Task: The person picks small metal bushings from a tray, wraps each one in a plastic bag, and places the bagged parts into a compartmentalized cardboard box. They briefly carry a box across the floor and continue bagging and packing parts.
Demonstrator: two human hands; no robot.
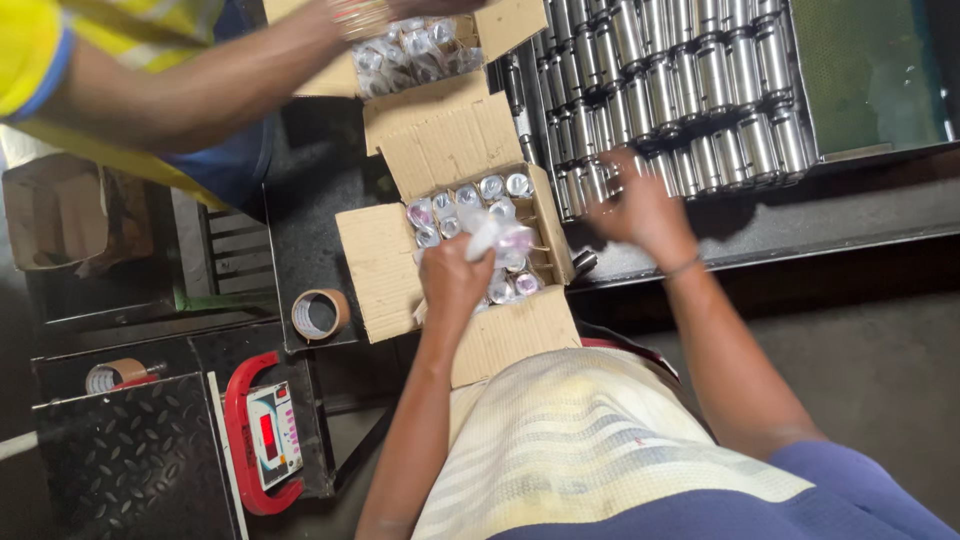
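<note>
My left hand (455, 275) is closed on a clear plastic-wrapped part (497, 235), held over an open cardboard box (380, 270). Inside the box stand several wrapped metal cylinders (470, 197). My right hand (640, 205) is blurred and reaches to the front rows of bare metal cylinders (690, 80), which stand packed together on a dark tray to the right. Its fingers curl over the nearest cylinders, and I cannot tell whether they grip one.
Another person's arm (200, 85) in a yellow sleeve reaches over a second open box of wrapped parts (410, 50) at the top. Two tape rolls (320, 313) (112, 375) lie at the left. A red weighing scale (268, 432) adjoins a black chequer plate (130, 460).
</note>
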